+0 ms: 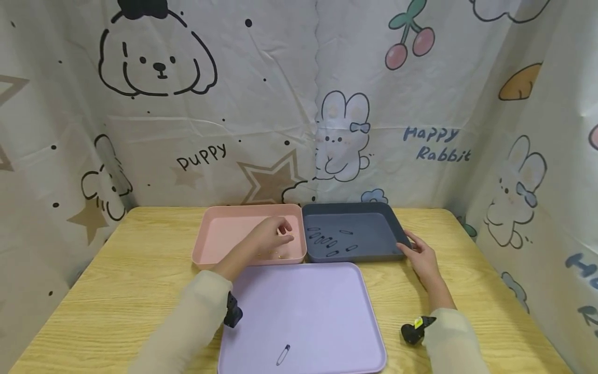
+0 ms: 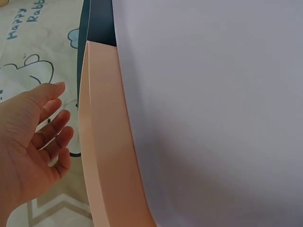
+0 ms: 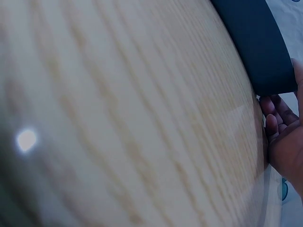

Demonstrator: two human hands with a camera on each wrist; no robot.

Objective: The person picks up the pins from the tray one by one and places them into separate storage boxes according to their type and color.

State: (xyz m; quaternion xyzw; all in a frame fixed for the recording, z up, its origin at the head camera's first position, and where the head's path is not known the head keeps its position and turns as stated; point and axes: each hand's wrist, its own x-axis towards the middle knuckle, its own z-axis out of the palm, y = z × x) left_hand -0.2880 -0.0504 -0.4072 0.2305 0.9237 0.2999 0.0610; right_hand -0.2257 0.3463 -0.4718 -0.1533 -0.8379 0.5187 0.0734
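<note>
My left hand [image 1: 270,236] hovers over the pink tray [image 1: 219,210], its fingers loosely bent with nothing between them, as the left wrist view also shows. A few small gold-coloured pieces [image 1: 280,256] lie in that tray below the hand, partly hidden by it. On the right, my right hand [image 1: 420,257] holds the near right corner of the dark blue-grey tray [image 1: 378,228], thumb at the rim and fingers along the outer side. Several dark safety pins [image 1: 331,243] lie in the dark tray. One more safety pin [image 1: 283,355] rests on the lilac tray [image 1: 303,306].
The pink and dark trays stand side by side at the back of the wooden table [image 1: 140,270], with the lilac tray in front of them. A printed curtain [image 1: 280,104] hangs behind and on both sides. Each wrist wears a small black camera.
</note>
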